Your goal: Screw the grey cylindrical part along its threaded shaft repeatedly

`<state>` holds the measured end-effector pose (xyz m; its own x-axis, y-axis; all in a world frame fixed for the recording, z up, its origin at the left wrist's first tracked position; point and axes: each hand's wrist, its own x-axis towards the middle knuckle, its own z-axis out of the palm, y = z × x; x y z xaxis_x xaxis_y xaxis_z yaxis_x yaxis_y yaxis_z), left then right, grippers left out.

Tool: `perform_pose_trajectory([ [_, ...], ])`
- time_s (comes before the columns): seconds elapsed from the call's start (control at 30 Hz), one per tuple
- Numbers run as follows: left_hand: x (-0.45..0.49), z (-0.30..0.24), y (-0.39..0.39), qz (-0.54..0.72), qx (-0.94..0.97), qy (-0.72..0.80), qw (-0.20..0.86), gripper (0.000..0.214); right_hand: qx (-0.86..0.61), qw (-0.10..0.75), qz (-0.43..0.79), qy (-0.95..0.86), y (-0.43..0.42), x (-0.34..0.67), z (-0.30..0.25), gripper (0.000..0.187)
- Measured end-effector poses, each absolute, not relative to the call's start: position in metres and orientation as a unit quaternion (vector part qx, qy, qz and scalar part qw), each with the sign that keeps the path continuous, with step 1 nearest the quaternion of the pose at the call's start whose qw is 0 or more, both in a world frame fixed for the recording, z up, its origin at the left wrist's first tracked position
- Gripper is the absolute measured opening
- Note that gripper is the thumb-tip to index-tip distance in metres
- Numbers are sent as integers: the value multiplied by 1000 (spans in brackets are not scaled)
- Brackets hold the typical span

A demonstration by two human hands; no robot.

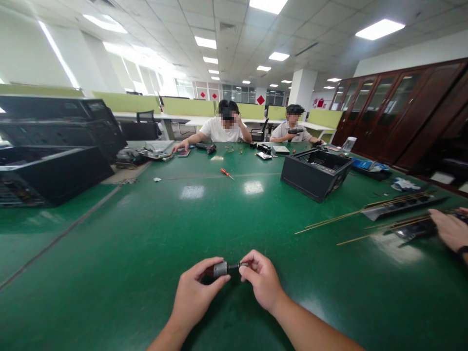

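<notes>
Close in front of me, my left hand [203,285] is closed around what looks like a small electric motor [220,269], a silver cylinder with a dark reddish rear part. A thin dark shaft [232,266] points right from it. My right hand [259,278] pinches a small metal piece [243,264] at the shaft's tip, with the fingers partly hiding it. Both hands are just above the green table [146,273]. Farther off, an orange-handled screwdriver [227,173] lies by itself.
Dark computer cases stand at left [69,170] and right [314,173]. Thin rods [332,222] lie at right, near another person's hand [451,229]. Two people sit across the table; a power drill [209,148] lies before one. A clear bottle [348,145] stands far right.
</notes>
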<state>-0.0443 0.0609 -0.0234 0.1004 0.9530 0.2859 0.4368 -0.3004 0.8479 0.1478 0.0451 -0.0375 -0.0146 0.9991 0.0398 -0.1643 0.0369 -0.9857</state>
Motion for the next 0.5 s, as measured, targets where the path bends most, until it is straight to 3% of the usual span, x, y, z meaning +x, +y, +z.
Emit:
perform_pose_trajectory([
  [0.5, -44, -23, 61, 436, 670, 516, 308, 34, -454, 550, 519, -471, 44, 148, -37, 13],
])
